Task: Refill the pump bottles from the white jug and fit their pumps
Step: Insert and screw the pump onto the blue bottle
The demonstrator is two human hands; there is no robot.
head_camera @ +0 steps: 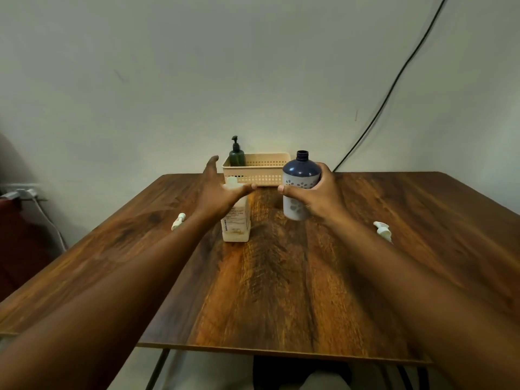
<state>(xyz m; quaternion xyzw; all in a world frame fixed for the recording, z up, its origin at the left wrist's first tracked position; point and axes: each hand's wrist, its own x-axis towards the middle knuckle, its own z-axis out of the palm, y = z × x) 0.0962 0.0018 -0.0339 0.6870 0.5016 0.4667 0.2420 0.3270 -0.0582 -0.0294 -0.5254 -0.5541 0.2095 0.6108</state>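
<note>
My right hand grips a blue and grey bottle with a flower print, upright and open-necked, just above the wooden table. My left hand hovers with fingers spread over a white jug, partly hiding its top; it does not hold it. One white pump lies left of the jug. Another white pump lies to the right. A dark green pump bottle with its pump fitted stands in the basket.
A beige slotted basket sits at the table's far edge against the wall. A black cable runs down the wall on the right. A white cable and plug lie off the table's left side.
</note>
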